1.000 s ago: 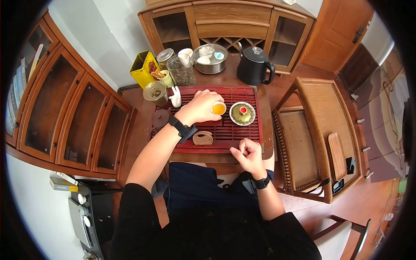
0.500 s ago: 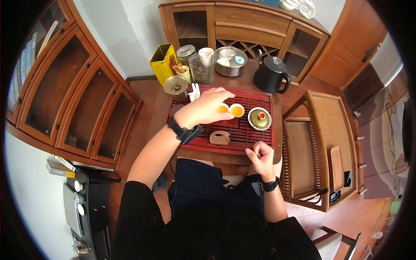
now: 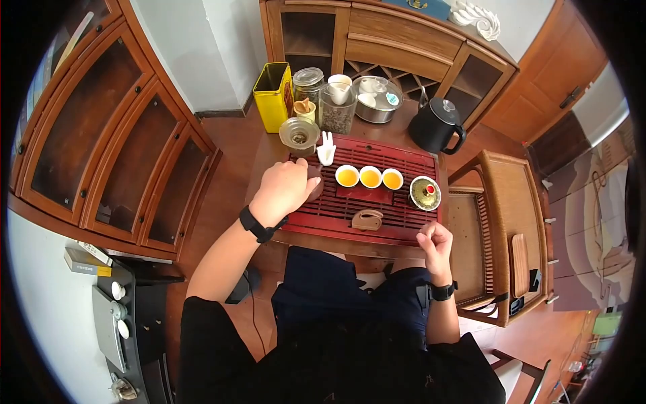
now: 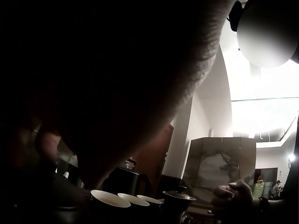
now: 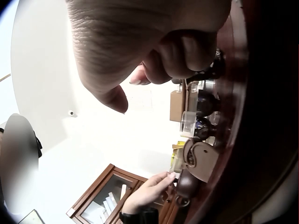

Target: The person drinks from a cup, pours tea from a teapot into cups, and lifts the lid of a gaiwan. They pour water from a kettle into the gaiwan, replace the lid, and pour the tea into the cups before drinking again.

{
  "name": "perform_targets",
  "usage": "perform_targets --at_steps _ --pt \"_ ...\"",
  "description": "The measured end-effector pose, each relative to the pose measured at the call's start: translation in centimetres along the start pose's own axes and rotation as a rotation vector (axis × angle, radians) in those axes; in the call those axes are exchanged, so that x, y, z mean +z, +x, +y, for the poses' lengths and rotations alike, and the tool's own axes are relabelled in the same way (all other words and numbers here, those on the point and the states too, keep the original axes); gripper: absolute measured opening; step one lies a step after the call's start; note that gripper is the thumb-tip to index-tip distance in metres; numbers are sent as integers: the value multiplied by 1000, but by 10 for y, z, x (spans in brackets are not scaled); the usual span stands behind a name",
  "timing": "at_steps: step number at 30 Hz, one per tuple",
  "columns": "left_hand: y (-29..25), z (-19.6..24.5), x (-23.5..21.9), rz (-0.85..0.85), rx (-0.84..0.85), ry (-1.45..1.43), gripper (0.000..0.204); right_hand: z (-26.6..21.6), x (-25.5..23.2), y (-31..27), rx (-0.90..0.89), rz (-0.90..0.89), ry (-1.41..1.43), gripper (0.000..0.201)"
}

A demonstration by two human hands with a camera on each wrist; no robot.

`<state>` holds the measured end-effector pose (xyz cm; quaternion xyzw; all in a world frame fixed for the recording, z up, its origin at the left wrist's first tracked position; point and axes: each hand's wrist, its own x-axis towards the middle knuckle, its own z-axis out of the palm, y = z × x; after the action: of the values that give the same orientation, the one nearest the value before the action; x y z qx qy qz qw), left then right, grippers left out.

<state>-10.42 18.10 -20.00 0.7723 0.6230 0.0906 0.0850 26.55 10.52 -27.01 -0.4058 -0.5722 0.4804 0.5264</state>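
My left hand is over the left end of the red slatted tea tray. It partly covers a brown teapot; in the right wrist view its thumb and fingertips pinch the top of that teapot. Three white cups of amber tea, left, middle and right, stand in a row. Right of them is a lidded bowl with a red knob. My right hand lies by the tray's near right corner, fingers loosely curled, holding nothing.
A brown animal-shaped piece sits near the tray's front. Behind are a white hand figure, a glass strainer, a yellow tin, jars, a steel pot and a black kettle. A rattan cart stands right.
My left hand has moved left, away from the cups to the brown teapot, and all three cups now show. My right hand keeps its place beside the tray. The head view has shifted.
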Motion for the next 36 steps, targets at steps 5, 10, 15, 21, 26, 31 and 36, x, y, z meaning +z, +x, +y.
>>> perform_targets --at_steps 5,10,15,21,26,31,36 --pt "8 -16 12 42 67 15 35 -31 16 12 -45 6 81 31" --pt "7 -22 15 103 136 -10 31 -68 45 29 -20 -85 109 28" --pt "0 -24 12 187 133 -22 30 -85 79 61 -49 -165 -229 31" --pt "-16 -47 17 239 5 -655 34 -72 116 109 -376 -204 -838 23" --pt "-35 -65 55 199 -224 -1671 38 -45 129 132 -353 -342 -1079 51" --pt "-53 -79 88 240 -217 -1921 39 -17 130 144 -302 -409 -1114 63" --pt "-65 -83 105 243 -186 -2017 39 -9 129 150 -323 -405 -1094 54"
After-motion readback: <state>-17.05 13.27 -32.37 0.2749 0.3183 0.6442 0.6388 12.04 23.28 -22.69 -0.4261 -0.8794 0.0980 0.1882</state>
